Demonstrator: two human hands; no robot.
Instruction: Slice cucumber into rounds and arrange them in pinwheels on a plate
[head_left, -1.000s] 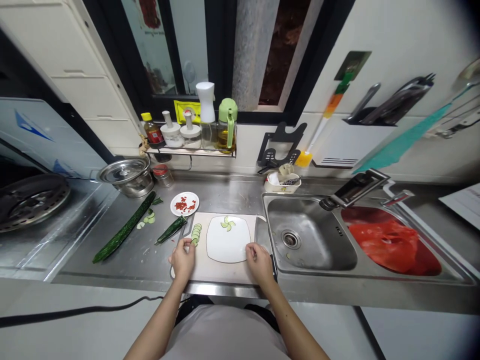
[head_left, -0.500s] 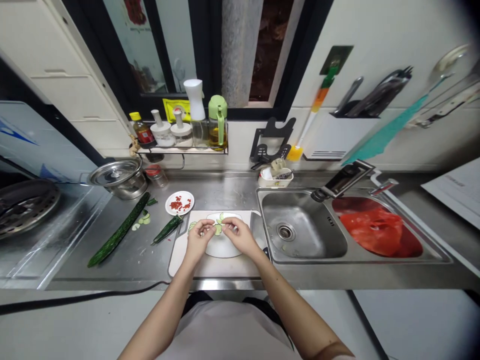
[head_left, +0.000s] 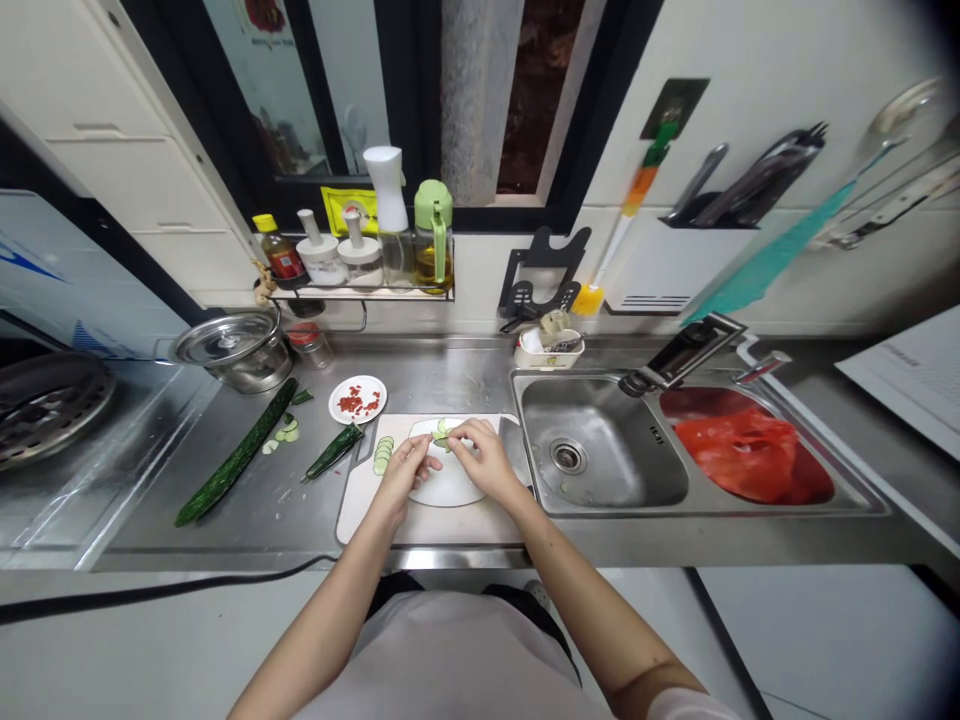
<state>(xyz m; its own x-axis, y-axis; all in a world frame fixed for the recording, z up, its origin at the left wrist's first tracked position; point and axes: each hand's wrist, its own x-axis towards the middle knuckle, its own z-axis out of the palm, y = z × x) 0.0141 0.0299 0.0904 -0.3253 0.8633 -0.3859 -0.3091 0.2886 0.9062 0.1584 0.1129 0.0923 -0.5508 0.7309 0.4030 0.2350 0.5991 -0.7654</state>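
Pinching a cucumber slice (head_left: 441,443) over the white plate (head_left: 446,489), the right hand (head_left: 481,462) now controls it alone; the left hand (head_left: 407,470) has eased just away, its fingers parted.

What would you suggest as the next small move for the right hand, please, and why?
Probably the right hand should set its slice down on the plate: the slice is pinched over the plate, close to the other slices there, and the left hand is close by.
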